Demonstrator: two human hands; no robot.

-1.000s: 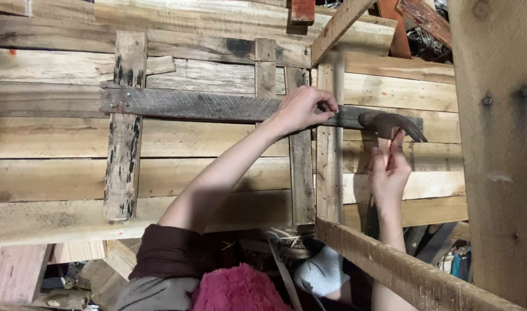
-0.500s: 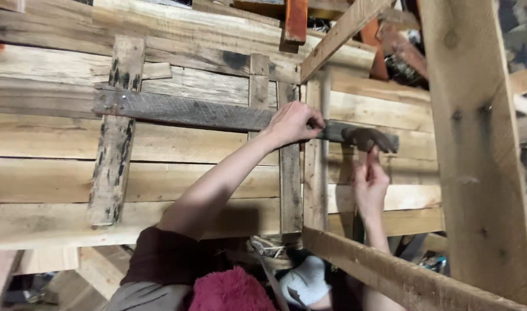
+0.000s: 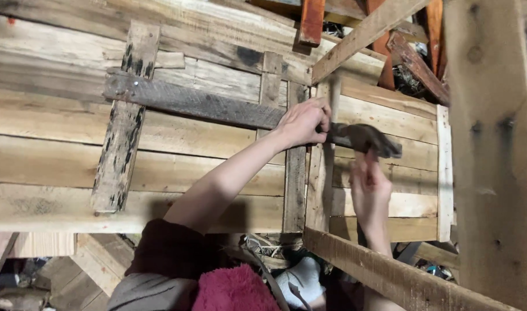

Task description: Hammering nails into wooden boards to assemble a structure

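In the head view, the left hand (image 3: 302,122) was clamped around the handle end of a hammer (image 3: 361,138), whose long axis ran nearly level, pointing right, with its dark head ending just above the right hand (image 3: 369,193). The right hand sat directly under that head, fingers pinched together and pointing up at something too small to make out, against a pale plank (image 3: 390,151) of the wooden pallet (image 3: 56,173). Both hands worked near the pallet's right edge, beside an upright slat (image 3: 318,173).
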